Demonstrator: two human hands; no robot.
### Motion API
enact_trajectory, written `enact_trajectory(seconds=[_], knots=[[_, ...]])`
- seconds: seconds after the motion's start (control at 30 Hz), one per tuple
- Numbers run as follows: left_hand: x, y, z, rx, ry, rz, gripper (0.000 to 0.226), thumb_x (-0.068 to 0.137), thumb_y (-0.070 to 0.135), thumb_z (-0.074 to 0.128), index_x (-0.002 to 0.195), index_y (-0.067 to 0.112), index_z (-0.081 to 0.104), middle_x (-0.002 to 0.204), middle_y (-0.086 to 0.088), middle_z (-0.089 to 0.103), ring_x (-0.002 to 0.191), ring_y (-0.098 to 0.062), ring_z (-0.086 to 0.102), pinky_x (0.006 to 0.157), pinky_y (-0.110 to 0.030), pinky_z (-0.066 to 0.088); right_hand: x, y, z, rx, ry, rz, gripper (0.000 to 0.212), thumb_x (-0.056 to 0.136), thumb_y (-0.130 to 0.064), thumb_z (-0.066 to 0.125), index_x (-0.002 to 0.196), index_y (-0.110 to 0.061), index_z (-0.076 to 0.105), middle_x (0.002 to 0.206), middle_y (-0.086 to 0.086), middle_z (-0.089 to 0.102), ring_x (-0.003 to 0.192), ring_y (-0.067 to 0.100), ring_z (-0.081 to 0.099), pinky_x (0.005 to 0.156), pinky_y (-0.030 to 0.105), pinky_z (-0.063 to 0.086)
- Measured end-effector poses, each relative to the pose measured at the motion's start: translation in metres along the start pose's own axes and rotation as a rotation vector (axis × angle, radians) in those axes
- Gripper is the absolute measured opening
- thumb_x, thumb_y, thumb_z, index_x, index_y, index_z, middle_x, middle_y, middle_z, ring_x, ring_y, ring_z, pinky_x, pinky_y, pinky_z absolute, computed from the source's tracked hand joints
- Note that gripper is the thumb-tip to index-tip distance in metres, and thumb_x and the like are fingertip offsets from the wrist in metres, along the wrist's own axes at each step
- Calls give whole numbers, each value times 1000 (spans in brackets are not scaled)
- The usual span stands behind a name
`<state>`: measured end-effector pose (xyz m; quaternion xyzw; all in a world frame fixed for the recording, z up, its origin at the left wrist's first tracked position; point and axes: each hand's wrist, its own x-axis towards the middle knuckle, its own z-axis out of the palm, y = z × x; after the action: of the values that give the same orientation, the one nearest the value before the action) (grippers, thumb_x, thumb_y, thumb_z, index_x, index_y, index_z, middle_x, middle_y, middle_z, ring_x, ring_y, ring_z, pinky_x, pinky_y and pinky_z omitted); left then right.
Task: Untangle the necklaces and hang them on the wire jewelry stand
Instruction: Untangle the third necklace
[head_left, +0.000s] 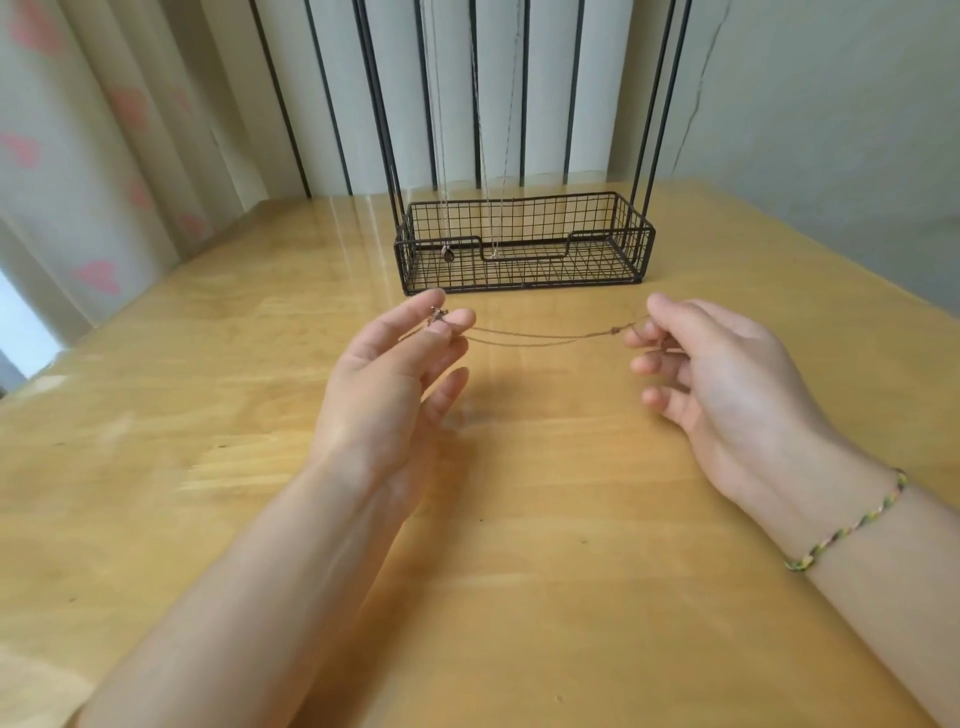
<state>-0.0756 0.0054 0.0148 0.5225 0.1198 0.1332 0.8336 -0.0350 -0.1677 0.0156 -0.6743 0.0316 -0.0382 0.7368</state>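
- Above the wooden table (208, 467), just in front of the stand, a thin brown necklace (540, 338) runs as 2 near-parallel strands between both hands, clear of the tabletop.
- The left hand (395, 374) pinches one end between thumb and index fingertip, where a small metal piece (439, 313) sits against the fingertips; its other 3 fingers are spread and relaxed, touching nothing.
- The right hand (727, 379) pinches the other end between thumb and index finger, just beyond a small knot (615, 330) in the strands; its remaining fingers are loosely curled below the chain.
- A braided multicoloured bracelet (852, 525) circles the right wrist.
- The black wire jewelry stand (644, 130) stands upright on the far part of the table, its tall rods rising out of the top of the frame.
- Its base is a rectangular wire basket (597, 270).
- 2 hanging necklaces (439, 156) drop down from above into the basket's left half; one ends in a small dark pendant (448, 253) by the front wall. Whether either touches the basket floor I cannot tell.
- A pale curtain (78, 156) with pink patches hangs at the left.
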Motion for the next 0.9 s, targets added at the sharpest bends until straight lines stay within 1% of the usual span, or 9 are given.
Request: enact_trajectory(seconds=[0.07, 0.17, 0.3, 0.43, 0.6, 0.67, 0.73, 0.8, 0.9], knots=[[-1, 0, 1, -28, -29, -20, 20, 92, 10, 54, 105, 21, 64, 91, 5, 74, 88, -7, 67, 73, -20, 49, 1, 1, 0, 9, 25, -27, 30, 91, -26, 56, 63, -21, 52, 75, -4, 62, 72, 10, 52, 57, 23, 38], [-2, 0, 3, -78, -38, -32, 14, 94, 16, 52, 101, 20, 63, 89, 3, 74, 84, -7, 68, 73, -22, 49, 2, -1, 0, 133, 33, -9, 32, 92, -27, 55, 61, -22, 49, 74, -5, 66, 79, 11, 58, 65, 25, 41], [-2, -1, 3, -84, -7, -25, 10, 94, 18, 55, 97, 21, 64, 89, 3, 74, 82, -7, 69, 72, -21, 50, 2, -5, -1, 461, -42, 109, 30, 95, -29, 50, 67, -20, 44, 65, -2, 66, 70, 13, 68, 67, 26, 50], [-3, -1, 3, -86, 21, -5, 12, 93, 13, 56, 98, 20, 65, 88, 4, 75, 84, -8, 69, 72, -20, 50, 1, -5, 1, 549, -25, 146, 32, 95, -28, 48, 65, -19, 41, 56, -3, 58, 63, 13, 66, 64, 25, 52], [-5, -1, 4, -58, 11, 52, 18, 88, 3, 60, 98, 16, 64, 82, 2, 74, 77, -7, 69, 72, -19, 51, 1, -5, 0, 572, -14, 130, 27, 85, -5, 49, 61, -13, 43, 53, 0, 52, 62, 17, 61, 63, 26, 54], [-7, 0, 6, -17, -28, 94, 21, 87, 0, 60, 102, 13, 64, 83, 1, 74, 77, -8, 69, 70, -17, 53, -1, -5, 1, 543, -83, 95, 27, 81, 8, 43, 62, -11, 40, 55, 3, 51, 56, 19, 62, 60, 29, 56], [-11, 1, 10, 18, -89, 133, 23, 85, -3, 60, 104, 11, 64, 87, -2, 75, 76, -9, 68, 71, -17, 53, -5, -5, 4, 398, -162, 43, 30, 79, 14, 40, 64, -12, 38, 61, 6, 51, 47, 17, 56, 52, 29, 53], [-16, 1, 13, 56, -151, 162, 25, 83, -3, 61, 104, 11, 64, 90, -3, 75, 76, -9, 67, 72, -18, 53, -11, -3, 7, 185, -248, -28, 25, 78, 11, 45, 72, -13, 41, 69, 10, 53, 41, 15, 48, 47, 28, 45], [-20, -1, 17, 116, -227, 187, 29, 79, -2, 62, 105, 13, 64, 93, -3, 75, 77, -11, 66, 74, -20, 53, -18, -1, 11, -41, -331, -96, 19, 80, -4, 59, 95, -14, 53, 88, 15, 61, 40, 15, 40, 47, 29, 36]])
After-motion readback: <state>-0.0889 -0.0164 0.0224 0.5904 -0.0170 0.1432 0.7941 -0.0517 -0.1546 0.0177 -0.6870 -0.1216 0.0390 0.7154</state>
